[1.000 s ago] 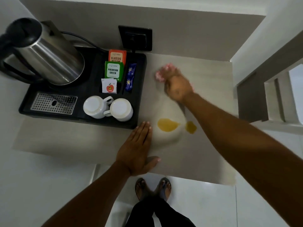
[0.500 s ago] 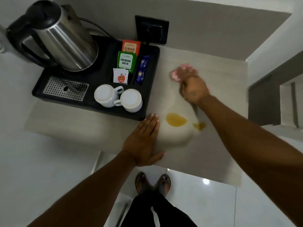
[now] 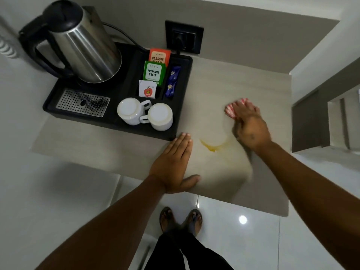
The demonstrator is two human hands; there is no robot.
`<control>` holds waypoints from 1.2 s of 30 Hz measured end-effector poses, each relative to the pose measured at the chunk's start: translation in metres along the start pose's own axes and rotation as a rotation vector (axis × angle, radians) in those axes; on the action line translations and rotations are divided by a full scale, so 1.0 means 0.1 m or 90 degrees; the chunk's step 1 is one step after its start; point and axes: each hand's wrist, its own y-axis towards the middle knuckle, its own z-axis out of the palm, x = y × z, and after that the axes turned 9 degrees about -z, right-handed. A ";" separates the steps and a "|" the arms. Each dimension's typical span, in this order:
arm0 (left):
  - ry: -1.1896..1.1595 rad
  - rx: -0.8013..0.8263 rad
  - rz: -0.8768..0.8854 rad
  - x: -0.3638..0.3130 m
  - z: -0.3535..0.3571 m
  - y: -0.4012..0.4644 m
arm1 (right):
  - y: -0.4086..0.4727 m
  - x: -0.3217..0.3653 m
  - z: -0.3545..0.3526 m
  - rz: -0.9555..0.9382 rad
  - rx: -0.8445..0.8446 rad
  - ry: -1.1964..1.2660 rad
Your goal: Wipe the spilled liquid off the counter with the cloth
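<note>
A thin yellow smear of spilled liquid [image 3: 212, 147] curves across the pale counter [image 3: 224, 84] near its front edge. My right hand [image 3: 251, 126] presses down on a pink-and-white cloth [image 3: 230, 112], just right of and behind the smear; most of the cloth is hidden under my fingers. My left hand [image 3: 173, 164] lies flat on the counter left of the smear, fingers straight, thumb at the front edge, holding nothing.
A black tray [image 3: 116, 124] fills the counter's left part, carrying a steel kettle [image 3: 83, 47], two upturned white cups [image 3: 130, 112], and tea sachets [image 3: 154, 72]. A wall socket [image 3: 184, 37] is behind. My sandalled feet [image 3: 181, 221] stand below the front edge.
My right hand and cloth have swept from the back of the counter toward the front right. The two yellow puddles have shrunk to one thin curved smear. My left hand stays put.
</note>
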 end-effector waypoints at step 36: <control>0.131 0.033 -0.018 -0.04 -0.03 -0.14 | -1.54 0.21 0.09 0.311 -0.125 0.010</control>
